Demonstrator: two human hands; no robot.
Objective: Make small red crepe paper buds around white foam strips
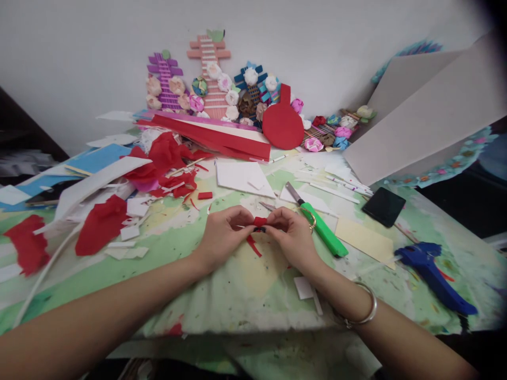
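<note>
A small red piece (260,221) is pinched between my two hands above the middle of the table. My left hand (225,232) grips its left side with thumb and fingers closed. From the other side, my right hand (293,237) holds it with thumb and fingertips, close to the left fingertips. A thin red strip (254,246) lies on the table just below the fingers. Beside my right hand lies a green cutter (324,230) with its blade pointing up and left. Scissors (267,206), partly hidden, lie just behind the fingers.
A blue glue gun (439,279) and a black flat object (384,206) lie at right. Red paper scraps (102,225) and a white cable (47,272) are at left. Behind stand a red round cutout (282,124), flower crafts (214,79) and a large board (428,111).
</note>
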